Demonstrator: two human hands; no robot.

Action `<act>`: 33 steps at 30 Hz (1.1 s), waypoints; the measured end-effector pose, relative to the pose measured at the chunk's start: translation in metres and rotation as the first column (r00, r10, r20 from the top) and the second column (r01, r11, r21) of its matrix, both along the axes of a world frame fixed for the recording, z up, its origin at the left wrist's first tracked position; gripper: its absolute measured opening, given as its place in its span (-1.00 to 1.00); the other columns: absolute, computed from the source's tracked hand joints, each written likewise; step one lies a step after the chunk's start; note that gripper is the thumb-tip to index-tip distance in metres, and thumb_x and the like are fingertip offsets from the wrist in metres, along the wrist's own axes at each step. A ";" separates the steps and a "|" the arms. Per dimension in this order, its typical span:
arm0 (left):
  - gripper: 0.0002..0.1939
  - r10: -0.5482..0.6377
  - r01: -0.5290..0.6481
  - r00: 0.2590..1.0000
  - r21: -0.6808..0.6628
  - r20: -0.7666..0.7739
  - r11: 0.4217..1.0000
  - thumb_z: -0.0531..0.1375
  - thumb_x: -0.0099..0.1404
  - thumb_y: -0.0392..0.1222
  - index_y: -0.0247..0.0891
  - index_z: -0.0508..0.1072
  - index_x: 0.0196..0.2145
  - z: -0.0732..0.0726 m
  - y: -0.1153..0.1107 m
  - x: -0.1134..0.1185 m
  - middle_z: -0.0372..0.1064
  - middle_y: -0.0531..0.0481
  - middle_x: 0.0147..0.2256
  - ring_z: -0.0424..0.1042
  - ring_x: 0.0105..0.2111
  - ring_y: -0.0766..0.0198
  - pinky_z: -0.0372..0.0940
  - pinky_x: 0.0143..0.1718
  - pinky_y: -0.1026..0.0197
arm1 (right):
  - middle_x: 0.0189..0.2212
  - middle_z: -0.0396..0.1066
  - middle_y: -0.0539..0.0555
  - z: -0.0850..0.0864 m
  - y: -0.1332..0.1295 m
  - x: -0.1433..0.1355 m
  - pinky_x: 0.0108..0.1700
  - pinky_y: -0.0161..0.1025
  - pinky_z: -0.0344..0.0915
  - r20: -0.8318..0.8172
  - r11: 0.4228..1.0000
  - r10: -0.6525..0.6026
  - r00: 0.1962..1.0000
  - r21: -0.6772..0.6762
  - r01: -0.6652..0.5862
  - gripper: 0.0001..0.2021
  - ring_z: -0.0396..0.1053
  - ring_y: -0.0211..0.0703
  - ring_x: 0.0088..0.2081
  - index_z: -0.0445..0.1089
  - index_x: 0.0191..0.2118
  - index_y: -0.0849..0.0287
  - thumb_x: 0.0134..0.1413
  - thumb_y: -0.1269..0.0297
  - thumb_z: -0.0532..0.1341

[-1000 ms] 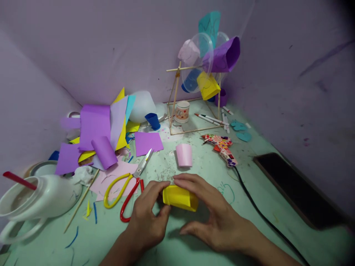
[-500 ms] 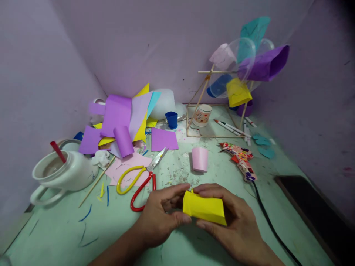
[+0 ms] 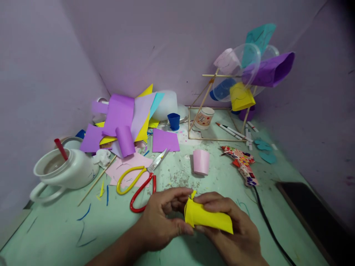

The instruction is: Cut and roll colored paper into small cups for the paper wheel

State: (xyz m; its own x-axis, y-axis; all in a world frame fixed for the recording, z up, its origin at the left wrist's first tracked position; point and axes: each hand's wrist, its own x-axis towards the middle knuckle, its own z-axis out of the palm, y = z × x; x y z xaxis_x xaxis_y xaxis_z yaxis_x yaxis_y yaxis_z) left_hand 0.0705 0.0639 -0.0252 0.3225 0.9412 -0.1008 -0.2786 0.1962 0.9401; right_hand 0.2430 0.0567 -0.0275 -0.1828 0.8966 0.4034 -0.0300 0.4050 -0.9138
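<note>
A yellow foam-sheet cup [image 3: 209, 218] lies on its side between my hands, low over the table. My right hand [image 3: 235, 221] is closed around its right part, fingers on top and thumb beneath. At the other end, the fingertips and thumb of my left hand [image 3: 166, 214] pinch its rim, where a thin yellow strip sticks up. Just beyond is a small pink cup [image 3: 201, 162]. Scissors [image 3: 144, 181] with one yellow and one red handle lie partly behind my left hand. To the right rests a flower-patterned glue gun [image 3: 240, 163] with a black cord.
A stick frame [image 3: 205, 94] carries clear discs and coloured cups at the back right. Purple and yellow sheets [image 3: 119, 114] are piled at the back left. A white pitcher [image 3: 74, 171] stands left, a dark flat object [image 3: 313, 210] right. Markers [image 3: 231, 129] lie near the frame.
The yellow cup has tipped slightly, its right end lower, and its thin strip now stands out at the rim. My right hand has shifted down with it. The whole view has moved a little.
</note>
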 end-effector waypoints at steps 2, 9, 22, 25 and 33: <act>-0.49 -0.011 0.011 1.000 -0.009 -0.006 1.000 0.41 -0.19 -0.39 -0.08 0.52 -0.22 0.000 0.000 0.000 0.50 0.07 -0.31 0.46 -0.29 0.30 0.32 -0.23 0.30 | -0.23 0.43 0.00 -0.002 -0.001 -0.001 -0.24 -0.33 0.42 -0.021 1.000 -0.016 1.000 -0.007 0.016 -0.59 0.40 -0.19 -0.18 0.34 -0.20 0.03 -0.18 0.65 0.27; -0.60 -0.002 0.007 0.999 0.099 -0.050 0.995 0.35 -0.05 -0.31 -0.16 0.48 -0.19 0.005 -0.004 0.003 0.40 0.00 -0.26 0.39 -0.25 0.24 0.29 -0.21 0.23 | -0.26 0.45 0.05 -0.007 -0.005 -0.005 -0.32 -0.26 0.43 -0.071 0.995 -0.087 0.994 -0.045 0.084 -0.70 0.42 -0.11 -0.22 0.36 -0.25 0.03 -0.14 0.51 0.32; -0.57 0.011 0.007 0.978 -0.088 0.209 0.996 0.37 -0.05 -0.20 -0.23 0.44 -0.18 -0.007 -0.003 0.007 0.42 -0.03 -0.31 0.37 -0.30 0.28 0.25 -0.29 0.31 | -0.24 0.33 0.10 -0.008 -0.007 -0.017 -0.25 -0.26 0.37 -0.011 0.981 -0.191 0.982 -0.037 0.190 -0.84 0.35 -0.11 -0.19 0.27 -0.21 0.05 0.05 0.28 0.21; -0.58 0.015 0.001 0.985 -0.089 0.175 0.996 0.36 -0.03 -0.17 -0.25 0.44 -0.17 -0.006 -0.002 0.005 0.43 -0.06 -0.30 0.40 -0.28 0.22 0.26 -0.27 0.26 | -0.22 0.30 0.07 -0.003 -0.006 -0.013 -0.25 -0.30 0.37 0.045 0.992 -0.084 0.995 -0.086 0.087 -0.72 0.36 -0.15 -0.21 0.23 -0.11 0.02 0.04 0.15 0.21; -0.50 0.144 -0.138 0.990 -0.220 0.008 0.966 0.41 -0.17 -0.13 -0.25 0.46 -0.22 0.002 0.002 -0.008 0.50 -0.09 -0.33 0.47 -0.29 0.08 0.34 -0.27 0.16 | -0.05 0.33 0.14 0.021 0.021 0.057 -0.01 -0.13 0.27 0.221 0.894 -0.388 0.895 -0.146 0.424 -0.65 0.32 -0.05 -0.03 0.25 -0.01 0.07 0.09 0.09 0.15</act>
State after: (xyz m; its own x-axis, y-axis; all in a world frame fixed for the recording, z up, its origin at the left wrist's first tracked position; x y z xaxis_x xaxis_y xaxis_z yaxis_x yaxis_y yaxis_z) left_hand 0.0625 0.0662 -0.0231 0.1929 0.9332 -0.3031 -0.3397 0.3533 0.8716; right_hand 0.3000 0.0772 -0.0067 0.1594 0.9630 0.2174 0.2737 0.1684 -0.9469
